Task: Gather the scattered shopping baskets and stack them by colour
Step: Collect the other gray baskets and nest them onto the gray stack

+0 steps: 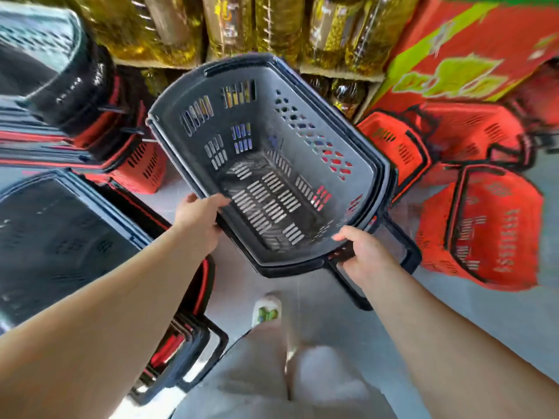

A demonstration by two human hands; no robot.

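A grey shopping basket (302, 137) hangs in the air at the centre of the view, tilted with its opening toward me. My left hand (198, 219) grips its near left rim. My right hand (361, 255) grips the near right rim beside a black handle (405, 249) that hangs down. A stack of dark grey baskets (60, 237) stands at the left, below my left forearm. Behind it is a pile of mixed grey and red baskets (90, 122). Three red baskets lie scattered at the right: one upright (399, 146), one behind it (475, 131) and one on its side (496, 228).
Shelves with large bottles of yellow oil (242, 25) run along the back. A red and green carton (465, 55) stands at the upper right. Bare grey floor (499, 322) lies at the lower right. My foot in a pale sandal (267, 309) is below the held basket.
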